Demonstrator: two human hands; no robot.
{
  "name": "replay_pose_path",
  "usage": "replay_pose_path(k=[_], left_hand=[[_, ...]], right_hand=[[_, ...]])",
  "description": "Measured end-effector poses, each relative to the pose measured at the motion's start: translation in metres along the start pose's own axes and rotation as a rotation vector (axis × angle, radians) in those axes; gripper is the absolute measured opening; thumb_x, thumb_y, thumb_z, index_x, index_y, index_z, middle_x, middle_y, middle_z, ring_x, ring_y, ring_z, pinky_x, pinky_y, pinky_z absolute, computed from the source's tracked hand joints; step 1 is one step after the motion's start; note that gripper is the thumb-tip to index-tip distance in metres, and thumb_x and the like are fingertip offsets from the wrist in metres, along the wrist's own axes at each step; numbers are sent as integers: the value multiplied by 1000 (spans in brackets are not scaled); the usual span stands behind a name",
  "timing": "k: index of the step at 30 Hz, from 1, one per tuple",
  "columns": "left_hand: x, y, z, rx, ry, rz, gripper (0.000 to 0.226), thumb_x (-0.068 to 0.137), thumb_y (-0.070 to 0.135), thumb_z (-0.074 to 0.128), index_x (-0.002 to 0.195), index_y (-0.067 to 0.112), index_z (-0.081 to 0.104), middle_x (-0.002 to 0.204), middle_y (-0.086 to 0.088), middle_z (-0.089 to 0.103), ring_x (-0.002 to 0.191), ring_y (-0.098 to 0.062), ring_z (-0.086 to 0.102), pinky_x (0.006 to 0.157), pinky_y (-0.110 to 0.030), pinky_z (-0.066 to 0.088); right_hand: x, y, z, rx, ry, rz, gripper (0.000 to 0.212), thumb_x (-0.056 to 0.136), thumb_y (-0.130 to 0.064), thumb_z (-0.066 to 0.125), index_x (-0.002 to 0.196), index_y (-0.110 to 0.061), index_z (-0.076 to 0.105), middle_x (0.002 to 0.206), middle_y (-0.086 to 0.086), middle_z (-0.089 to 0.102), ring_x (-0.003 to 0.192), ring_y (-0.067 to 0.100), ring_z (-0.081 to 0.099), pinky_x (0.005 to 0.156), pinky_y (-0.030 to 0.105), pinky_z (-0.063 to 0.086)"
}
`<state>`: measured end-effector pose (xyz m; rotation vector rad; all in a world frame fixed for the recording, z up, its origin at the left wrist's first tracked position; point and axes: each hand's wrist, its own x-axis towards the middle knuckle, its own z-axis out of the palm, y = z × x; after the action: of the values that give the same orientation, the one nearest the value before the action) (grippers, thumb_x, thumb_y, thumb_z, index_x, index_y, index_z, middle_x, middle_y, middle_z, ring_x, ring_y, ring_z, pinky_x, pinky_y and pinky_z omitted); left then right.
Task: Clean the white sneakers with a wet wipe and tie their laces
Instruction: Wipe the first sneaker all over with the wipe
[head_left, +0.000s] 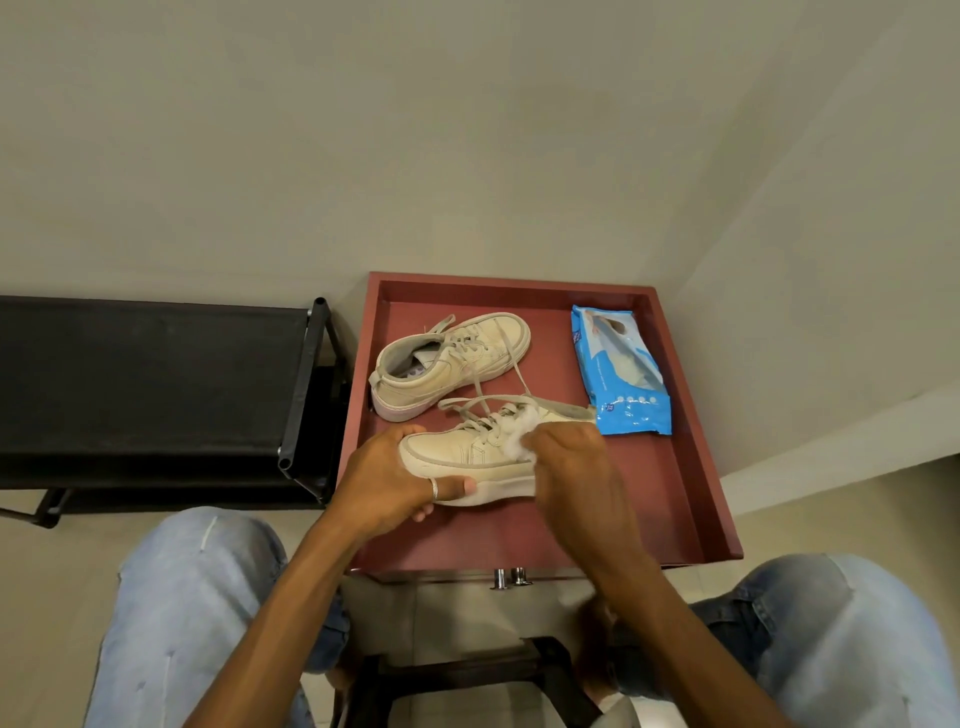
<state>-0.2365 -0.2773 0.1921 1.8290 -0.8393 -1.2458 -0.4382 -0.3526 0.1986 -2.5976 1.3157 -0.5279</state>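
Head view, looking down: person seated, both forearms extended forward over a red tray-top table (691, 467) set in a wall corner.

Left hand (387, 486): wrapped around the toe end of the near white sneaker (467, 457), fingers curled over the far side of the toe, thumb pressed along the sole edge. Ring visible on the thumb. Wrist roughly straight, forearm angled in from lower left. The sneaker is held on its side, toe pointing left.

Right hand (571, 467): knuckles up, fingers bunched closed on a white wet wipe (511, 436), which is pressed against the sneaker's upper near the lace area. Fingertips hidden under the hand. Forearm comes in from lower right.

Second white sneaker (452, 358): resting on the tray behind the held one, toe toward upper right, laces loose and trailing toward the near sneaker.

Blue wet-wipe pack (621, 371): lying flat at the tray's right side, just beside the held sneaker's heel.

Black shoe rack (156, 374) stands left of the table.
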Motion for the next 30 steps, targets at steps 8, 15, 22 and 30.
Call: replay_pose_path(k=[8,15,22,30], left_hand=[[5,-6,0,-54,-16,-42,67,60,21,99,114,18,60,79,-10,76,52,-20,60,48,-29,51],[3,-3,-5,-107,-35,-88,55,65,11,95,109,12,62,74,-8,75,51,-18,57,45,-26,50],[4,-5,-5,-106,-34,-113,54,66,12,95,110,12,63,74,-7,75,51,-16,58,46,-26,50],[4,-4,-3,-112,-32,-108,49,67,11,94,104,16,63,66,-1,73,55,-18,58,47,-26,51]], right_hand=[[1,14,5,71,106,102,30,75,10,64,95,-11,72,92,3,71,83,24,62,71,31,49],[-2,17,11,39,66,22,31,78,7,65,100,-13,73,99,0,70,88,23,58,67,32,50],[4,33,10,220,208,450,21,86,1,66,104,-9,70,95,6,71,85,22,66,69,29,53],[-16,1,24,-99,70,53,49,77,9,66,124,-3,61,120,15,61,103,30,58,76,35,55]])
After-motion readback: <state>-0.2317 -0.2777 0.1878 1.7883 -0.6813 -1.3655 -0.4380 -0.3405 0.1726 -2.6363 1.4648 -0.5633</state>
